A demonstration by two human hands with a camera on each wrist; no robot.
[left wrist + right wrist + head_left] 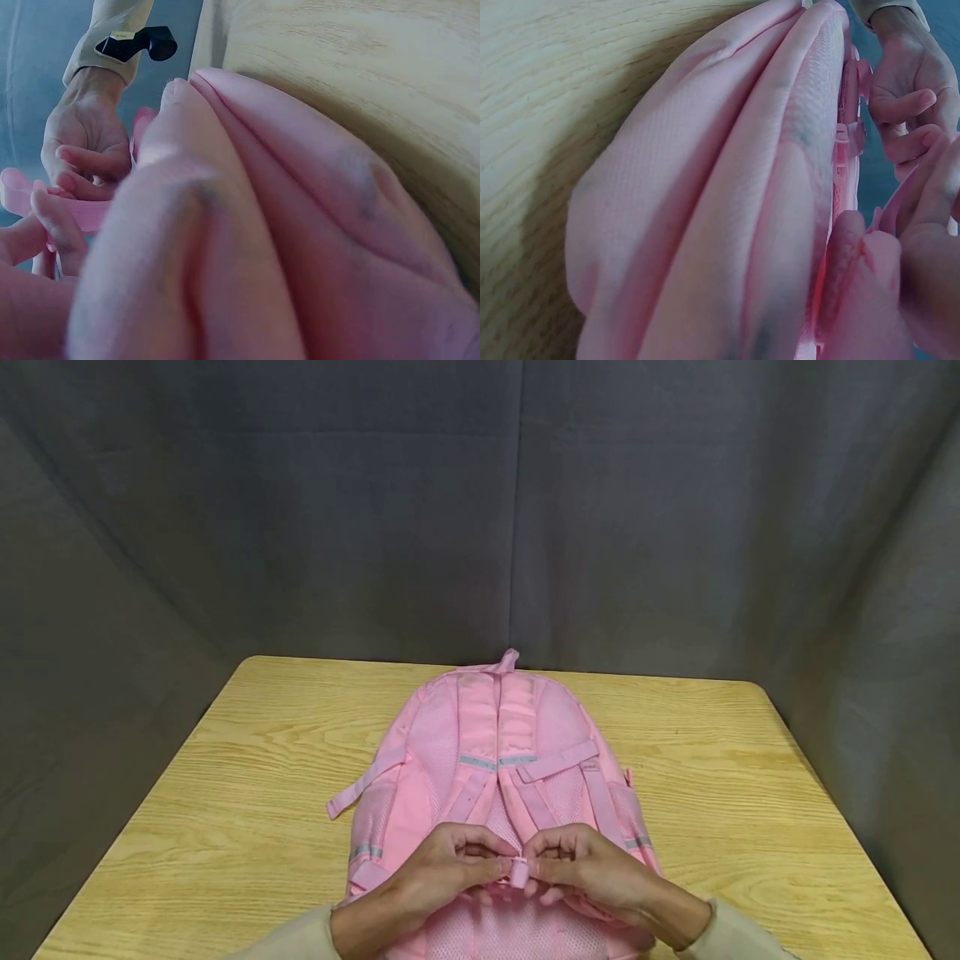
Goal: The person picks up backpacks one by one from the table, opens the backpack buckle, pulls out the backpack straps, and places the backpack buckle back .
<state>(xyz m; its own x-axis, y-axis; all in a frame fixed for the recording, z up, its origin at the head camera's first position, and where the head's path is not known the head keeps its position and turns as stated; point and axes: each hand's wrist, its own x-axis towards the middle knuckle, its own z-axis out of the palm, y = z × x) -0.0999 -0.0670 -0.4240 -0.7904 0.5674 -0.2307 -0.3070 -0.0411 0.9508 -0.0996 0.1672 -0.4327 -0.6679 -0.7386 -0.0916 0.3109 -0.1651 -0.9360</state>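
Observation:
A pink backpack [487, 710] lies on the table with its shoulder straps facing up. Over its lower middle, my left hand [450, 867] and right hand [592, 868] meet, both pinching a short pink webbing strap [520, 873] between thumb and fingers. A loop of that strap hangs between the fingertips; whether a buckle is on it I cannot tell. In the left wrist view, the strap [86, 214] runs beside the left fingers, with the right hand [90, 150] beyond. The right wrist view has the left hand [911, 90] past the backpack's side [705, 187].
The wooden table [247, 760] extends on both sides of the backpack. Loose strap ends [363, 785] stick out at its left. Dark grey cloth [360, 527] hangs behind and at the sides. A small black camera [157, 43] sits on the right wrist.

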